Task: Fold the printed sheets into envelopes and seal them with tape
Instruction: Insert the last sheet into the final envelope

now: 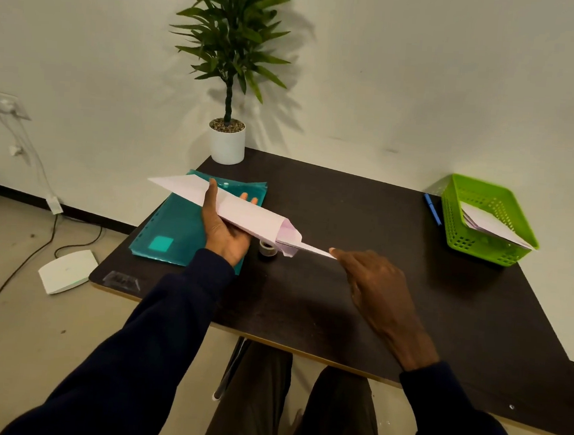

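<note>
You're at the dark tabletop (364, 216), w/ a teal folder (174, 232) lying at its left side and a green basket (465, 243) at the far right, already holding a few finished envelopes (491, 224). The folded sheet (248, 214) is up in the air over the folder & the middle of the tabletop, resting on nothing, tilted down toward its right end. Your left hand (224, 233) grips it near the middle, thumb over the top, fingers underneath; your right hand (373, 282) pinches the pointed flap at the right end, fingers curled. I'd judge you're mid-fold, i.e. sides in, end flap not yet tucked or creased, no tape on it as far as I can see. Next move prob. calls for laying it flat on the tabletop, pressing that flap down, then freeing one hand for the tape roll (268, 249), which sits just below the sheet's right end. A blue pen (432, 208) lies just left of the basket.
</note>
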